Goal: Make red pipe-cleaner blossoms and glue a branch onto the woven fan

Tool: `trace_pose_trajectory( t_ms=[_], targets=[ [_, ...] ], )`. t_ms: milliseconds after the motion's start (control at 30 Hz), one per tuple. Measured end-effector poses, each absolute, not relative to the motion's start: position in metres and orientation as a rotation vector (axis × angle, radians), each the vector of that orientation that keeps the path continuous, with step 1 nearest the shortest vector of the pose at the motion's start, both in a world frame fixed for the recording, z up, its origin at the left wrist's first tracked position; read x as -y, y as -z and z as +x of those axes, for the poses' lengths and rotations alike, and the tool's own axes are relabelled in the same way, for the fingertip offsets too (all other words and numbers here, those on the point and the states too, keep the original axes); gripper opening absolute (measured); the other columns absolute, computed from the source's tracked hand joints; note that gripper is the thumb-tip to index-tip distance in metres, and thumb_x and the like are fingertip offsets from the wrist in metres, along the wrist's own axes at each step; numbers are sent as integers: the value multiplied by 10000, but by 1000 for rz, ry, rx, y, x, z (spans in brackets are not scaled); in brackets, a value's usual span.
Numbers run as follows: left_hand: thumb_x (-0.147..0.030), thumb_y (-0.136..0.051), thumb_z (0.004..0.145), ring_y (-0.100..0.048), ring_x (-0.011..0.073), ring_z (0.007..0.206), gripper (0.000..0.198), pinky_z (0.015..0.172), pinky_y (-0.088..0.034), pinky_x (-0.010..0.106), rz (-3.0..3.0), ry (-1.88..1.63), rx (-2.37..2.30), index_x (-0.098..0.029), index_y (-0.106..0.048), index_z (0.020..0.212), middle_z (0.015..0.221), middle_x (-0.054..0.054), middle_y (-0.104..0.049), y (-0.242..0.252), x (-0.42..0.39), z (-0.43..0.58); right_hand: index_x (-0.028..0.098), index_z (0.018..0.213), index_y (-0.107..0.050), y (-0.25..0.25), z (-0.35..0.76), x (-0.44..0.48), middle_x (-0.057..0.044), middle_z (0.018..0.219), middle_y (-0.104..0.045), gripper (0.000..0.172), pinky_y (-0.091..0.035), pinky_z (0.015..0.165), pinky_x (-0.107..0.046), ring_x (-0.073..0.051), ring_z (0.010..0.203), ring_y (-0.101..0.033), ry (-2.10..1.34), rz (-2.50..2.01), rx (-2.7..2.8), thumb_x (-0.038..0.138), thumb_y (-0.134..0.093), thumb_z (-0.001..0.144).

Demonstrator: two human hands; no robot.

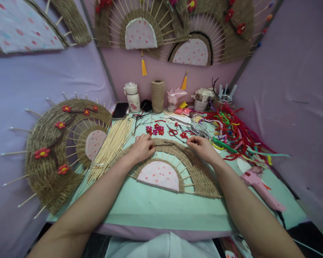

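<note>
A half-round twine-woven fan (204,179) lies on the table, with thin sticks as ribs and a white, red-dotted half-circle (158,175) at its centre. Dark twigs (174,145) run along its upper band. On the fan's upper left rests my left hand (142,147), fingers curled in; what they grip, if anything, is hidden. My right hand (200,146) is closed in a pinch over the upper right edge, with a thin dark twig (181,140) at its fingertips. Just beyond the fan lie red and purple bead flowers (155,129) and red-handled scissors (173,132).
Left are a bundle of thin sticks (110,147) and a finished flowered fan (48,154). Behind stand a white bottle (132,97) and a twine spool (158,96). At right are tangled coloured pipe cleaners (231,130) and a pink glue gun (263,190) with its cord.
</note>
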State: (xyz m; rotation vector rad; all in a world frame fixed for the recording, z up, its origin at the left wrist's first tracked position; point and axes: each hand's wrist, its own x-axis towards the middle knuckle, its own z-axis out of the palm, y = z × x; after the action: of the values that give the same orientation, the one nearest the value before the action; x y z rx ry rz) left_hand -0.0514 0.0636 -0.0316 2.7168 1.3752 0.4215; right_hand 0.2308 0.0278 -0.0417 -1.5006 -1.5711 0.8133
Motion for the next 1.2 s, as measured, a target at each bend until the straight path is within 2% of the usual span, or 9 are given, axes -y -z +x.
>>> trace_pose_trajectory(
  t_ms=[733,1200],
  targets=[
    [-272,-548,824,-501,251,940,191,840,-381,423,2727,-402,-1348,-177,-596,665,872,77,-566,34,-63,-50,189,757,-639,42,231,-28,-34,769,-661,222,-434,697,-318,-185,715,-567,-815,-1499,1596,405,-602,722],
    [-267,-521,859,-506,255,946,214,829,-381,418,2760,-407,-1351,-171,-597,684,877,87,-584,33,-64,-51,183,753,-656,39,229,-25,-37,752,-675,197,-447,686,-305,-184,704,-584,-820,-1511,1655,367,-590,735]
  ],
)
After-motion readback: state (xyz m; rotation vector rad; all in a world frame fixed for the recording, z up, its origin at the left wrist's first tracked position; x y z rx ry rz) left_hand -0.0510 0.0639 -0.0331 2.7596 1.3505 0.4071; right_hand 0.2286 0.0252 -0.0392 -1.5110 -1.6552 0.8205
